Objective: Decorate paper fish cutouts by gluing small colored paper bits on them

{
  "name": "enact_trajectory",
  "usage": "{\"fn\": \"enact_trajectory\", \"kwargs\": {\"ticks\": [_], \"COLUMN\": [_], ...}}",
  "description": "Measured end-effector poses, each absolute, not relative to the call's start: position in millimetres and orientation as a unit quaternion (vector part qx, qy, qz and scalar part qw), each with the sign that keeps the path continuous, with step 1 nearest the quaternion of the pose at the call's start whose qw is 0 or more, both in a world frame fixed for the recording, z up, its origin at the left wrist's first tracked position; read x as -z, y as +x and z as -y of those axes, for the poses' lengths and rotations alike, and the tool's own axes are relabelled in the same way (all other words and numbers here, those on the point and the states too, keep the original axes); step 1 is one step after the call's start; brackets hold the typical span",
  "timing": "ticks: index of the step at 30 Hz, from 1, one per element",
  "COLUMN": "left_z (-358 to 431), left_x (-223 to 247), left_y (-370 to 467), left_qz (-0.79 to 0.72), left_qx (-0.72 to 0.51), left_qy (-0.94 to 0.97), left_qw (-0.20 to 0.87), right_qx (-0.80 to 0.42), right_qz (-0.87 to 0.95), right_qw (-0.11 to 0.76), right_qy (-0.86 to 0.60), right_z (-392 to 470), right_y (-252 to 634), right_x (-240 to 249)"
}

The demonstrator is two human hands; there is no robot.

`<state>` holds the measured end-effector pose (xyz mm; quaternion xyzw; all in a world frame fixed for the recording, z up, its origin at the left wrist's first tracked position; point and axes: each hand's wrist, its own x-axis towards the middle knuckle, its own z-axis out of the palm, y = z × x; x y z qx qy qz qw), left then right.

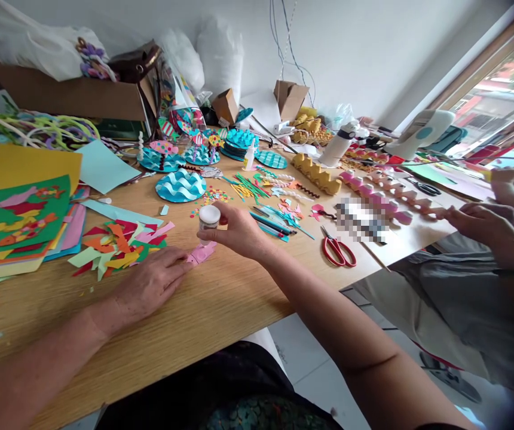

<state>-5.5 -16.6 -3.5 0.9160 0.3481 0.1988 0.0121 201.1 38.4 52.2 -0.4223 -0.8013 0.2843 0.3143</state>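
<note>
My right hand [243,230] is closed around a small white bottle [209,222], its wide round end facing up and its lower end close above a pink paper cutout [202,253]. Whether the bottle touches the paper cannot be made out. My left hand [152,285] lies low on the table, fingertips pressed together on the left edge of the cutout. Just behind it is a heap of coloured paper scraps [120,246]. Beyond the bottle lie small round confetti dots [216,194] and a blue disc with wavy strips [180,186].
Red-handled scissors [338,249] and pencils [275,223] lie to the right. Coloured paper sheets [24,209] are stacked at the left. A white bottle [337,146] stands farther back. At the right, another person's hands [476,224] hold a painted egg-carton strip [412,199].
</note>
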Motion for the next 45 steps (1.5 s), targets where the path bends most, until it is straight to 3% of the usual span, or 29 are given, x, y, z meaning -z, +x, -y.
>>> {"fn": "enact_trajectory", "kwargs": {"ticks": [36,45], "left_z": [16.0,14.6], "left_x": [7.3,9.1], "left_y": [-6.9,-7.4], "left_qz": [-0.330,-0.337], "left_qx": [-0.203,-0.202], "left_qy": [0.922,0.919], "left_qw": [-0.006,-0.011], "right_qx": [-0.249,-0.308], "right_qz": [0.821,0.800], "right_qw": [0.299,0.318], "right_qy": [-0.417,-0.406], "right_z": [-38.4,-33.5], "right_y": [197.0,205.2], "right_x": [-53.3,-53.6]}}
